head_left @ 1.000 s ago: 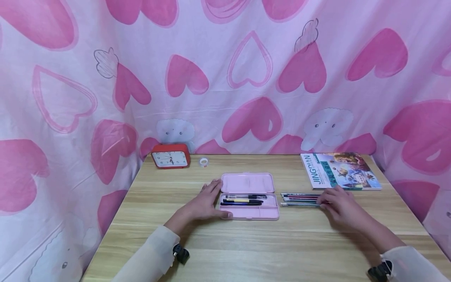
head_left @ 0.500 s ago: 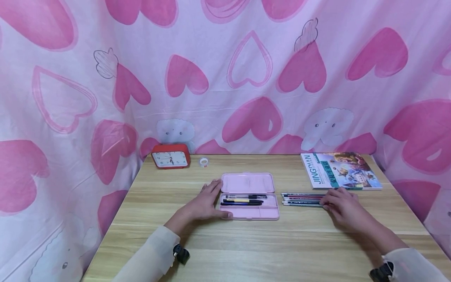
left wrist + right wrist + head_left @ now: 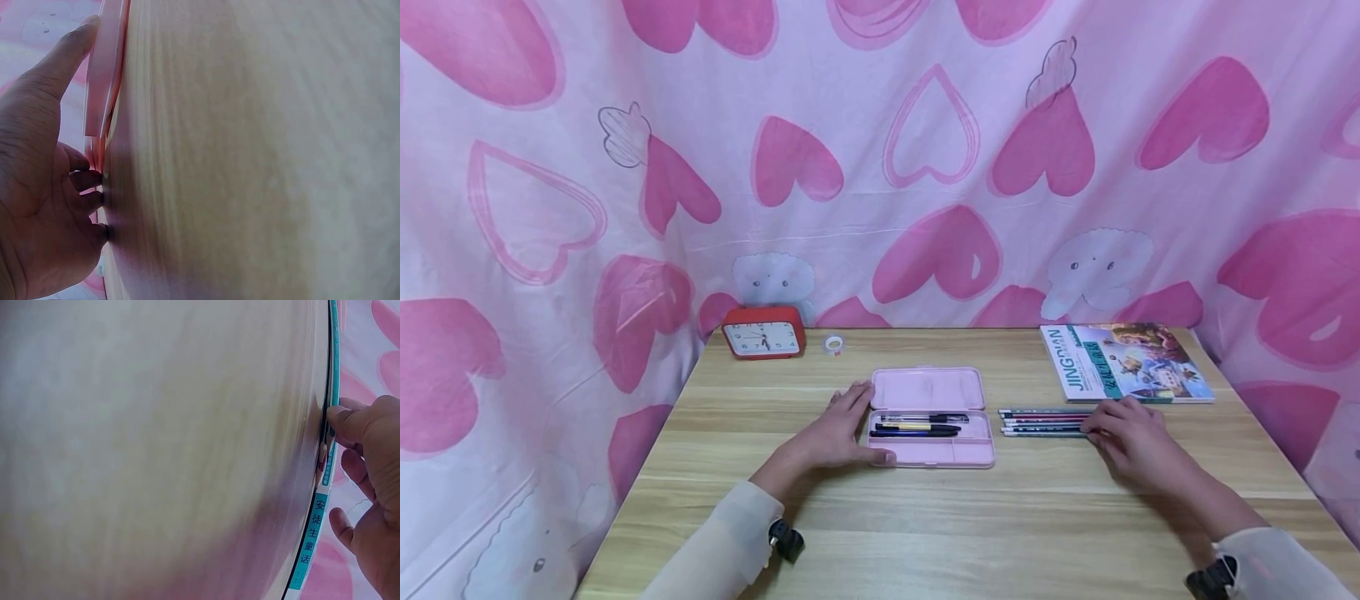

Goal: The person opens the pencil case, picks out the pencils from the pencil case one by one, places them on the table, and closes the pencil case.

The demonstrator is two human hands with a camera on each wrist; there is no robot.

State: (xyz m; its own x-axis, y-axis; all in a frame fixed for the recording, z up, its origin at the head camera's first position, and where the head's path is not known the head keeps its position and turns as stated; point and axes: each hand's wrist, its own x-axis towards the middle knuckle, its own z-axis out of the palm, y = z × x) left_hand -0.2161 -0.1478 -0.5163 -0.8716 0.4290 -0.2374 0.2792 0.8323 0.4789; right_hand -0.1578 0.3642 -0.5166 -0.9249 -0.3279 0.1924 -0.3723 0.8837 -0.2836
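A pink pencil case (image 3: 917, 453) lies with its lid (image 3: 927, 389) folded back, and several pens (image 3: 917, 431) rest in its rear compartment. My left hand (image 3: 841, 433) touches the case's left end, thumb along the front corner and fingertips beside the lid. Seen from the left wrist, the thumb (image 3: 65, 56) lies against the case and the other fingertips reach the table. To the right of the case, several pencils (image 3: 1041, 423) lie side by side on the table. My right hand (image 3: 1131, 432) pinches their right ends between thumb and fingers, hiding those ends in the head view.
A red alarm clock (image 3: 763, 333) stands at the table's back left, with a small roll of tape (image 3: 833, 343) beside it. A book (image 3: 1127, 362) lies behind my right hand. The wooden table (image 3: 940, 533) ends at a pink heart-patterned curtain (image 3: 880, 167).
My right hand has shifted slightly to the right, and the pencils moved a little with it, their left ends now more even. The left hand and case have stayed put.
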